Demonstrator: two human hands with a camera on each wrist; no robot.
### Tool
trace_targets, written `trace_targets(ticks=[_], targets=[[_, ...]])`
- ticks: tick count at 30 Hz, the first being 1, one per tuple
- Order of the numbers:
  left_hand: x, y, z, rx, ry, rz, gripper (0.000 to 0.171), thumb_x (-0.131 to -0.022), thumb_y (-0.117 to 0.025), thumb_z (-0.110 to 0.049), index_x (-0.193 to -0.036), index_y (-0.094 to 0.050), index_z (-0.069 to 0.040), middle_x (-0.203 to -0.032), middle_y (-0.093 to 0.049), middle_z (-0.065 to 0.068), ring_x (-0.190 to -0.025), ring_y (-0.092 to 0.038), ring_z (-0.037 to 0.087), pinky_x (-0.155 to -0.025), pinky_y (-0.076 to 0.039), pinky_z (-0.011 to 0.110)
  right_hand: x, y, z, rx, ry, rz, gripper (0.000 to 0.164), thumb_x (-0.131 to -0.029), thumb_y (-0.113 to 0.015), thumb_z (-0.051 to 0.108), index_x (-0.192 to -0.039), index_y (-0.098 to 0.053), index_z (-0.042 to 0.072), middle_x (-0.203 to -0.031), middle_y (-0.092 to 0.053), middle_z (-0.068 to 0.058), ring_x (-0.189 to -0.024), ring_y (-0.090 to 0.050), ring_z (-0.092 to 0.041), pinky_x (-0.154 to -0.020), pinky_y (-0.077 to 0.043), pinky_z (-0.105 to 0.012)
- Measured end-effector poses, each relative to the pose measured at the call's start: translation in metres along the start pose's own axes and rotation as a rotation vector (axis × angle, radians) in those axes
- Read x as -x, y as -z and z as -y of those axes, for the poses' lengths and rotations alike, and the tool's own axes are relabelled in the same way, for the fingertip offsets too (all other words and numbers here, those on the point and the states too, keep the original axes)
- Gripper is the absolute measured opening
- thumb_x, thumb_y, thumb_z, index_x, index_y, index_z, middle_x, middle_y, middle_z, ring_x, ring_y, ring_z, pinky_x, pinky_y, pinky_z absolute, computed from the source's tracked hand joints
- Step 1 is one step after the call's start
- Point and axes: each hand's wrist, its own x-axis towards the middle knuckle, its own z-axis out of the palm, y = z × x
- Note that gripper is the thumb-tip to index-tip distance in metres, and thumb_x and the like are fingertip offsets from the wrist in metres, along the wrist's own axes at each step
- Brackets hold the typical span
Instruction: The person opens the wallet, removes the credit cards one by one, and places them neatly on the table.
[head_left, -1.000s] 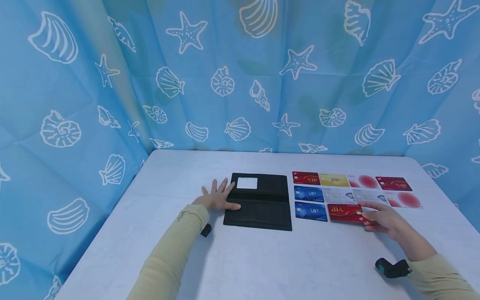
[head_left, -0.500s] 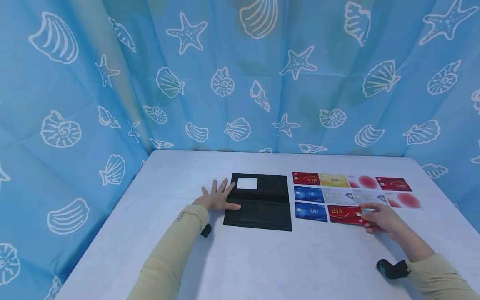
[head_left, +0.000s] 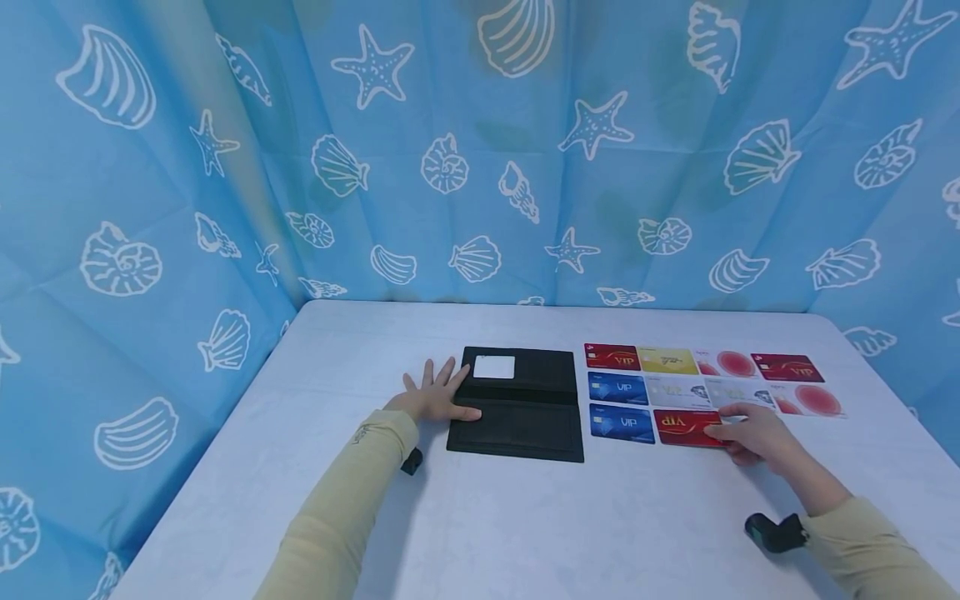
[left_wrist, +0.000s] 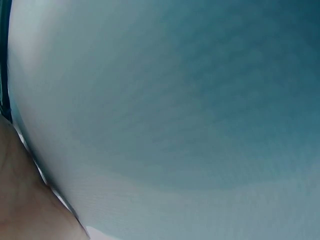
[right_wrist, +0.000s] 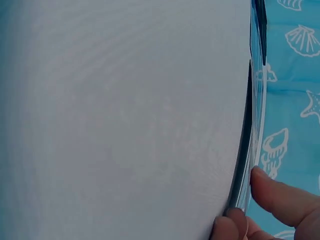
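In the head view, my left hand (head_left: 435, 398) lies with spread fingers over the left edge of an unfolded black wallet (head_left: 517, 429); its thumb rests on the lower half. A white rectangle (head_left: 494, 367) shows on the wallet's upper half. My right hand (head_left: 752, 433) pinches a red VIP card (head_left: 678, 426) by its right end, thumb on top and fingers beneath. The card's lettering is upside down in the head view. In the right wrist view, thumb (right_wrist: 280, 197) and fingertips close on the thin card edge. The left wrist view shows mostly white tabletop.
Several cards lie in rows right of the wallet: blue VIP cards (head_left: 622, 423), a yellow card (head_left: 668, 361), silver cards (head_left: 677, 391), red ones (head_left: 787, 367) and white ones with pink circles (head_left: 808, 400). A blue shell-print curtain (head_left: 450, 208) hangs behind the white table (head_left: 525, 533).
My right hand has shifted slightly left, its thumb reaching further over the red card. The card has tilted a little and settled back in line. The left hand and wallet stay put.
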Motion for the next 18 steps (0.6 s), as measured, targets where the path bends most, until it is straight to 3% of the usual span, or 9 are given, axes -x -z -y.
trace_targets(ticks=[9,18], targets=[[0.0,0.001,-0.001,-0.003,-0.012,-0.006,0.094,-0.077,-0.051,-0.069,-0.148,-0.005,-0.028,-0.155,0.01,0.003,-0.138,0.017,0.034,-0.103,0.01,0.064,0.003,-0.001,0.01,0.091,0.011,-0.011,0.069,-0.078,-0.071,0.027,-0.121,-0.035,-0.013,-0.112,-0.04,-0.036,-0.065,-0.053,-0.019,-0.059,-0.052,-0.026],[0.001,0.001,-0.001,0.001,-0.02,-0.011,0.093,-0.077,-0.051,-0.068,-0.148,-0.006,-0.028,-0.155,0.009,0.003,-0.138,0.017,0.035,-0.103,0.009,0.064,0.002,-0.001,0.016,0.197,0.016,-0.012,0.066,-0.075,-0.074,0.026,-0.116,-0.039,-0.012,-0.095,-0.05,-0.027,-0.063,-0.051,-0.02,-0.058,-0.051,-0.026]])
